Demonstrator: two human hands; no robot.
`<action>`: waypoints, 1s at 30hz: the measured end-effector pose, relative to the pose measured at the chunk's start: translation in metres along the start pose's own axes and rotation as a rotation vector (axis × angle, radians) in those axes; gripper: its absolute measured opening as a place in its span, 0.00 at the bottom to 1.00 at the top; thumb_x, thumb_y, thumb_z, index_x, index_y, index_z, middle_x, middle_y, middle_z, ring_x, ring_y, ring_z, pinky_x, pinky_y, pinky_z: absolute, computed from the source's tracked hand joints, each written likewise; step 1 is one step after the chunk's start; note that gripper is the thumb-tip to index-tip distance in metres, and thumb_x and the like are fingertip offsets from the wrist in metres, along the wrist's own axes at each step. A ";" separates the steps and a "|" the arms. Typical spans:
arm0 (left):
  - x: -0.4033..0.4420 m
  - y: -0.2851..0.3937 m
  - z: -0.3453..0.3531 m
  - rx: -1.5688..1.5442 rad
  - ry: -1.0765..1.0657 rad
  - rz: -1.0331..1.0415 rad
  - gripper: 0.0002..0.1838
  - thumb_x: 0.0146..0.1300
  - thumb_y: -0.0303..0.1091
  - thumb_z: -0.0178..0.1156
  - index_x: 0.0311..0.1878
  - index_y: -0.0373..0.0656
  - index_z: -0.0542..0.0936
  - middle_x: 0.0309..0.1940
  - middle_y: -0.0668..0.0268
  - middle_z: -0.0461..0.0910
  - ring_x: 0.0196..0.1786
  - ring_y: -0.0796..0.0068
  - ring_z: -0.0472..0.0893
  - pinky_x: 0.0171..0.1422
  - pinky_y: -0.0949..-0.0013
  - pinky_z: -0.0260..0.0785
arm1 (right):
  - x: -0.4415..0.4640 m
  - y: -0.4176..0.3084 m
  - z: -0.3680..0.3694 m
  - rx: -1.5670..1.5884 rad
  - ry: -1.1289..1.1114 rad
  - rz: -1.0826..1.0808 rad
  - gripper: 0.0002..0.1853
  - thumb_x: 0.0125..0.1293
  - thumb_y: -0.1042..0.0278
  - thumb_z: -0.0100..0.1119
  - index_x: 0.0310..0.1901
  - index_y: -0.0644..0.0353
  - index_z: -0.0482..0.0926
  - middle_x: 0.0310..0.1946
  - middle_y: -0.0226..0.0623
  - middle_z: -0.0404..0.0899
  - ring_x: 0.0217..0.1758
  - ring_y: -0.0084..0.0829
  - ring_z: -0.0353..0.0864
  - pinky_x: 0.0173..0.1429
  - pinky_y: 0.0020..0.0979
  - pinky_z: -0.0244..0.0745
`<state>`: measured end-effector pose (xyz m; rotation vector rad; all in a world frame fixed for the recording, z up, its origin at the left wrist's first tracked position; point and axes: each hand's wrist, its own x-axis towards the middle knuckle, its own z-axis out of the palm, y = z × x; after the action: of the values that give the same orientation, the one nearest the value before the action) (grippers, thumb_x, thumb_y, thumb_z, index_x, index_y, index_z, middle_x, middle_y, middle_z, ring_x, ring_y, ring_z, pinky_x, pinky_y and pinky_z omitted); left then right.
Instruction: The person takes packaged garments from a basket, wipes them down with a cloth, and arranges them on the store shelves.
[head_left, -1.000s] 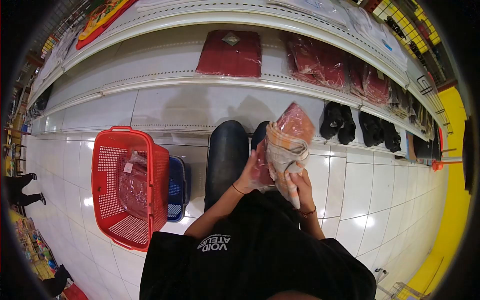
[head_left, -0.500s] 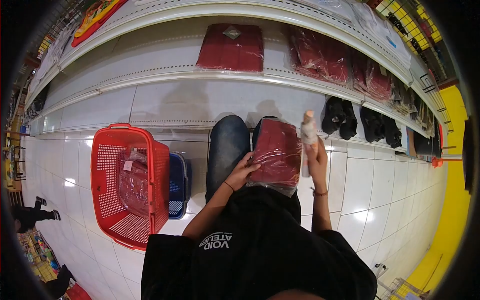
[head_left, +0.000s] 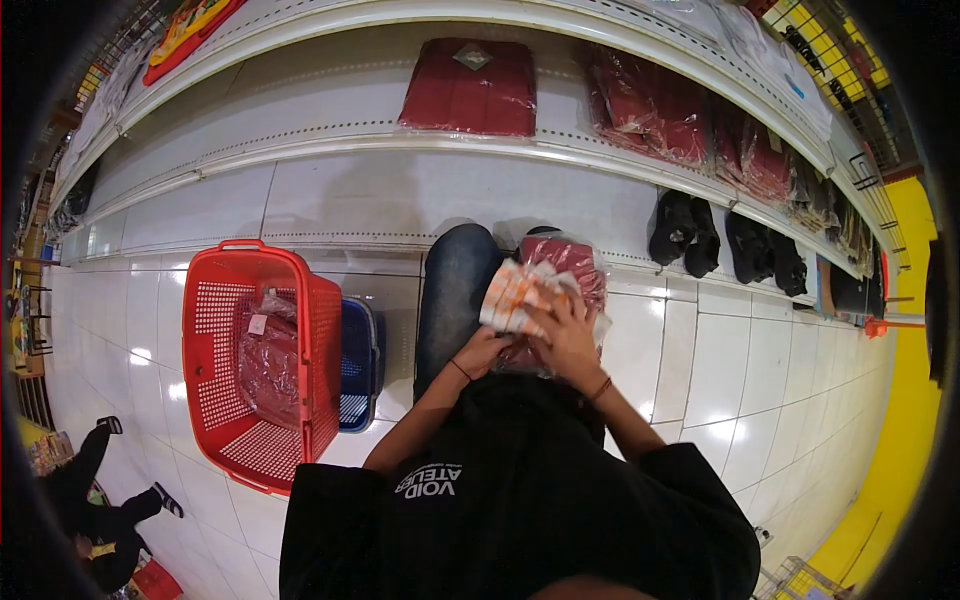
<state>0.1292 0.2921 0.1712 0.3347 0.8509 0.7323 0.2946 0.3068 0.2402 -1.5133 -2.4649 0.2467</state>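
A maroon folded garment in clear plastic [head_left: 570, 257] lies on my lap. My left hand [head_left: 482, 352] is closed at its near left edge, gripping the packet. My right hand [head_left: 568, 338] lies over the packet, its fingers pressing a white and orange patterned cloth [head_left: 520, 297] against the plastic. The cloth hides much of the packet's middle and left side. Left of my knees stands a red basket [head_left: 320, 350], with similar bagged maroon garments [head_left: 272, 370] inside it.
Behind the red basket is a blue basket [head_left: 358, 410]. A shelf ahead bears a bagged maroon garment [head_left: 470, 95] and stacked maroon packets [head_left: 655, 115]. Black shoes [head_left: 685, 232] stand in pairs below at the right. Another person [head_left: 110, 520] is at the lower left.
My right hand has swung left from beside the packet onto it, and the bunched cloth is now spread across the plastic. The person at lower left has moved further into view.
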 end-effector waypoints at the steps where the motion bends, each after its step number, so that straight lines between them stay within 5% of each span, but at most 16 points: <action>1: 0.006 -0.003 -0.004 0.035 -0.115 0.116 0.30 0.60 0.20 0.52 0.65 0.43 0.57 0.60 0.67 0.65 0.60 0.76 0.65 0.63 0.72 0.59 | 0.012 0.009 0.004 -0.011 0.021 0.016 0.24 0.51 0.60 0.60 0.53 0.43 0.74 0.64 0.32 0.60 0.64 0.47 0.56 0.59 0.52 0.53; 3: 0.010 -0.004 -0.006 0.072 -0.228 0.232 0.29 0.61 0.19 0.51 0.65 0.43 0.57 0.60 0.68 0.64 0.61 0.77 0.64 0.64 0.72 0.57 | 0.040 0.030 0.018 -0.105 0.175 0.105 0.23 0.52 0.59 0.59 0.53 0.44 0.75 0.60 0.31 0.64 0.61 0.45 0.59 0.58 0.51 0.54; 11: -0.004 0.013 0.005 -0.121 -0.159 0.075 0.31 0.58 0.18 0.49 0.66 0.44 0.56 0.59 0.67 0.65 0.61 0.74 0.64 0.66 0.70 0.55 | 0.032 0.060 0.029 0.116 0.308 0.343 0.24 0.55 0.63 0.58 0.56 0.49 0.72 0.62 0.32 0.62 0.60 0.45 0.60 0.58 0.46 0.58; 20: 0.001 0.006 -0.011 -0.130 -0.249 0.100 0.31 0.58 0.20 0.48 0.67 0.45 0.56 0.61 0.64 0.64 0.60 0.69 0.68 0.62 0.63 0.64 | -0.052 -0.012 -0.013 0.150 0.031 0.170 0.27 0.50 0.63 0.63 0.56 0.41 0.73 0.63 0.34 0.60 0.62 0.48 0.57 0.60 0.48 0.55; 23: 0.007 -0.002 -0.026 -0.295 -0.212 -0.057 0.30 0.60 0.21 0.48 0.66 0.45 0.56 0.62 0.64 0.63 0.59 0.68 0.69 0.61 0.62 0.65 | -0.030 -0.024 -0.006 0.104 0.016 0.023 0.26 0.50 0.59 0.62 0.54 0.41 0.74 0.62 0.32 0.61 0.62 0.45 0.57 0.60 0.49 0.52; 30: -0.009 0.019 0.000 -0.084 -0.294 0.073 0.34 0.60 0.19 0.48 0.69 0.46 0.51 0.63 0.68 0.62 0.64 0.75 0.64 0.65 0.69 0.58 | 0.071 0.039 0.030 -0.018 0.179 0.068 0.22 0.53 0.60 0.59 0.52 0.45 0.75 0.61 0.28 0.63 0.60 0.41 0.60 0.56 0.47 0.55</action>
<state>0.1170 0.2998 0.1867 0.3892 0.5315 0.7626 0.2881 0.3874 0.2090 -1.5557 -2.2856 0.0957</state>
